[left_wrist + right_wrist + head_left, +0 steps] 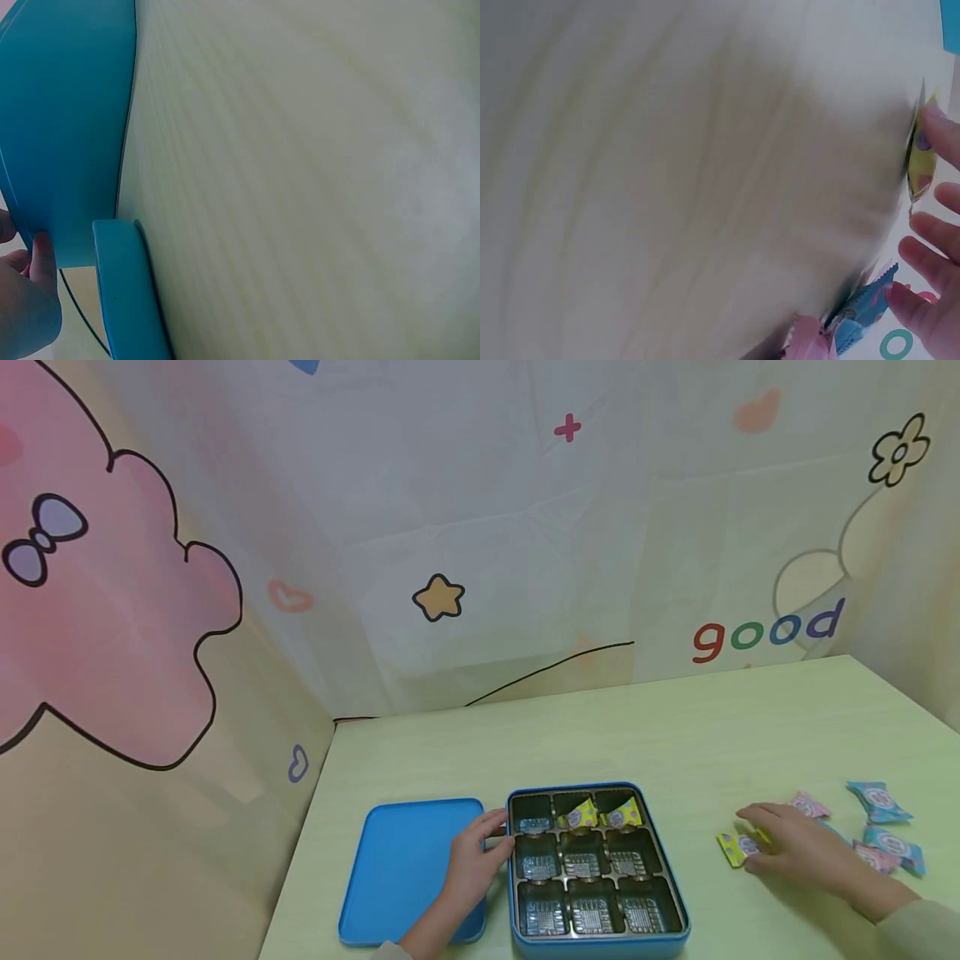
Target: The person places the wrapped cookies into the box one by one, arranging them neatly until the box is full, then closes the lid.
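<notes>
A blue tin (600,946) with a dark, divided insert stands on the table. Wrapped yellow candies (579,815) lie in its middle and right back compartments. My left hand (474,856) touches the tin's left rim; in the left wrist view, fingers (43,251) rest against its blue wall. Over on the right, my right hand (806,852) reaches over loose candies, fingers spread. A yellow candy (738,848) lies at its thumb and fingertips. The right wrist view shows the thumb touching that yellow candy (922,154), with a blue candy (864,306) near the other fingers.
A blue lid (408,868) lies flat left of the tin, partly behind the left forearm. Blue candies (879,802) and pink candies (810,805) are scattered around the right hand. A printed curtain (525,552) hangs behind the pale green table (600,727).
</notes>
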The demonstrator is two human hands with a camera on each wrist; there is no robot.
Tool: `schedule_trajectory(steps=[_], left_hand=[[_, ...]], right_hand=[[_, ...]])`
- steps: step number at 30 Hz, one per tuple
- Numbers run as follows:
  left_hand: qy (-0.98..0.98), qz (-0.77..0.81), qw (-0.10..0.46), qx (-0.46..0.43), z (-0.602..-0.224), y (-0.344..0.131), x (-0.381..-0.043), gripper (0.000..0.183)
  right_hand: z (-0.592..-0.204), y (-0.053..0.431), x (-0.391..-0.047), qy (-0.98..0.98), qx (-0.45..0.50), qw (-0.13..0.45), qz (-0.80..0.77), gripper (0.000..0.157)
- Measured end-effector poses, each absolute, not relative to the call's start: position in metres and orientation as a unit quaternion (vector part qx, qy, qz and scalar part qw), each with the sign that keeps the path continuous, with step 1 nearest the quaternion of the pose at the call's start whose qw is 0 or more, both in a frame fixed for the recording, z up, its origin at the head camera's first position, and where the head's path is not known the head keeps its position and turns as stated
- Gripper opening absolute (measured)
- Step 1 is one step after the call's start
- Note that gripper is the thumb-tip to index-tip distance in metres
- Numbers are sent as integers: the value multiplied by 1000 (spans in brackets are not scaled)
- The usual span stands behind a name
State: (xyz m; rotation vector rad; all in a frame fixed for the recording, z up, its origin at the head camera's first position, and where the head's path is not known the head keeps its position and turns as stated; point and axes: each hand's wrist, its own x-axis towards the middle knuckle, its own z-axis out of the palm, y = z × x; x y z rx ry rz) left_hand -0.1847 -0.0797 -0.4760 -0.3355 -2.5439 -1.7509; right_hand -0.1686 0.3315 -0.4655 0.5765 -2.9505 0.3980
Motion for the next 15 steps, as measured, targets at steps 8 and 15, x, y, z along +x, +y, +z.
schedule_trajectory(steps=[8,15], left_hand=[[-815,-560,53,-138,-477,-80,-183,34],[-814,-570,17,-110,-462,-79,-177,36]], right_hand=[[-469,336,-170,-960,240,52,132,42],[-469,336,-170,-965,213,18,155,37]])
